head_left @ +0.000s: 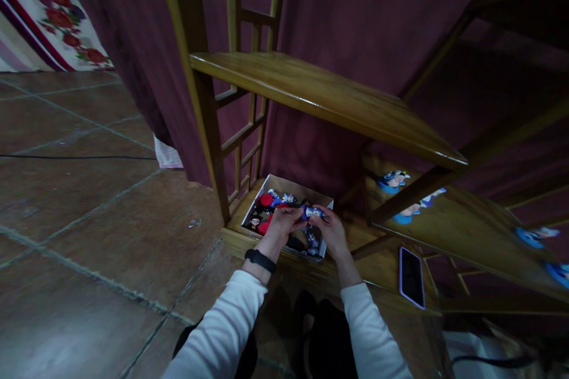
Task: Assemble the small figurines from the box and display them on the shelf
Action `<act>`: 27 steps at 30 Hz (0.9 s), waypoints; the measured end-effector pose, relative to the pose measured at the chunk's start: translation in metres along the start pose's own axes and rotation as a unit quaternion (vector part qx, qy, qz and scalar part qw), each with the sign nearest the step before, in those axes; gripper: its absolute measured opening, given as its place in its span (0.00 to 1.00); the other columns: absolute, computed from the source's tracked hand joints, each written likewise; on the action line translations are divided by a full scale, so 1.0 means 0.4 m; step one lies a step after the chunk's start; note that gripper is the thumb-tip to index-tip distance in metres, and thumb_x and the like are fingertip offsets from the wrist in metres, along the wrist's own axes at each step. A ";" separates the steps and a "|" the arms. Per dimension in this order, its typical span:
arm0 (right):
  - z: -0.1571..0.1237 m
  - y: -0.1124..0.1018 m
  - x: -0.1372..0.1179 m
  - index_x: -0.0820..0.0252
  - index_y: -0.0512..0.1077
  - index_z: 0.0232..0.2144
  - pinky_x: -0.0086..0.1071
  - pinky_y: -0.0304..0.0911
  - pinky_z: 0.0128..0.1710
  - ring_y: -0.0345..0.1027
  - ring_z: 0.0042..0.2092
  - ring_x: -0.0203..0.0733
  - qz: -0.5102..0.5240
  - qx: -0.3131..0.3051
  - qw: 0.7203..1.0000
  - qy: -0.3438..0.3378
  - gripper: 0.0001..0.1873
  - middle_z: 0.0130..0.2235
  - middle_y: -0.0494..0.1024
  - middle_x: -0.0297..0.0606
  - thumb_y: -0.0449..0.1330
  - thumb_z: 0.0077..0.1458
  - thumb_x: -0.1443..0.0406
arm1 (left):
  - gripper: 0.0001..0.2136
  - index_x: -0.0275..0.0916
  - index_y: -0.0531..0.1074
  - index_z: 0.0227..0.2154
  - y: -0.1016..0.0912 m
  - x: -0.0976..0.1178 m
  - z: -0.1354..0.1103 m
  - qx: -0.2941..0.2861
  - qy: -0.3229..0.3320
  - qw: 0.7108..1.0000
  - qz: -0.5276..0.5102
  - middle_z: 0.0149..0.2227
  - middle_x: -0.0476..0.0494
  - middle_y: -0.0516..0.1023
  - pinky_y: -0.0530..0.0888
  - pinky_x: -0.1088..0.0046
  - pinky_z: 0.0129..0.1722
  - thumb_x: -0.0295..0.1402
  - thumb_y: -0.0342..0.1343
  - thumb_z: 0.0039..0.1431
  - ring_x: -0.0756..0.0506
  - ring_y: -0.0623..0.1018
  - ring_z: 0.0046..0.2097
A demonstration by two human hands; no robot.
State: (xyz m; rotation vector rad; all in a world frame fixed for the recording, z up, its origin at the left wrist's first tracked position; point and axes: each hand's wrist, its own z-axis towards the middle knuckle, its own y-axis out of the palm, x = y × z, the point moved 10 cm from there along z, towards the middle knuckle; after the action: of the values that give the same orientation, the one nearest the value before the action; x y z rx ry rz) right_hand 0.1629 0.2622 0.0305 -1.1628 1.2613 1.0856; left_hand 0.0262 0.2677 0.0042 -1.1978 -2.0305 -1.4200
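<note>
One blue-and-white figurine (315, 212) in the closed pinch of left hand (285, 222) and right hand (330, 228)

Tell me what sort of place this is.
Probably an indoor display area, perhaps a shop or showroom: a wooden shelf unit carries small figures, an open box holds more, and a dark curtain hangs behind.

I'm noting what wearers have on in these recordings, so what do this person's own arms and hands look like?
Both arms are in whitish long sleeves that end short of the wrists, with no print visible. The left wrist carries a dark band; the right shows none. The left hand and right hand are ungloved.
</note>
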 end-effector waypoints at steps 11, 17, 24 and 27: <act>0.007 0.004 0.013 0.58 0.70 0.39 0.36 0.68 0.37 0.70 0.30 0.37 0.004 -0.026 0.999 0.021 0.22 0.32 0.76 0.34 0.65 0.39 0.58 | 0.10 0.31 0.72 0.19 -0.006 -0.004 0.003 0.007 0.000 1.000 0.002 0.21 0.44 0.74 0.76 0.69 0.31 0.32 0.67 0.38 0.49 0.74 0.25; 0.004 0.010 -0.019 0.55 0.71 0.40 0.35 0.68 0.37 0.70 0.34 0.38 -0.093 -0.036 0.994 -0.047 0.16 0.39 0.73 0.36 0.59 0.45 0.59 | 0.13 0.31 0.71 0.17 -0.017 0.004 0.004 0.031 0.020 0.999 0.014 0.21 0.45 0.73 0.75 0.68 0.30 0.34 0.68 0.35 0.50 0.73 0.25; -0.009 0.012 -0.076 0.54 0.72 0.41 0.35 0.64 0.45 0.67 0.44 0.43 -0.248 -0.022 0.960 -0.130 0.15 0.41 0.71 0.39 0.55 0.50 0.63 | 0.15 0.31 0.72 0.17 0.003 0.015 -0.001 0.002 0.062 0.998 0.025 0.20 0.45 0.73 0.74 0.70 0.30 0.38 0.69 0.32 0.50 0.73 0.24; -0.004 0.008 -0.062 0.56 0.73 0.40 0.34 0.64 0.43 0.68 0.42 0.42 -0.215 -0.015 0.970 -0.113 0.14 0.41 0.72 0.39 0.57 0.48 0.64 | 0.16 0.31 0.73 0.18 0.009 0.015 0.002 -0.002 0.089 0.995 0.036 0.19 0.46 0.72 0.72 0.73 0.28 0.40 0.68 0.32 0.51 0.72 0.23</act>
State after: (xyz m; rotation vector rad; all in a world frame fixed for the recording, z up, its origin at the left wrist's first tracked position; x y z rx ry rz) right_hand 0.1590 0.2620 0.0554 -1.2248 0.7710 0.8833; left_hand 0.0260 0.2715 0.0104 -1.0932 -1.8464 -1.4427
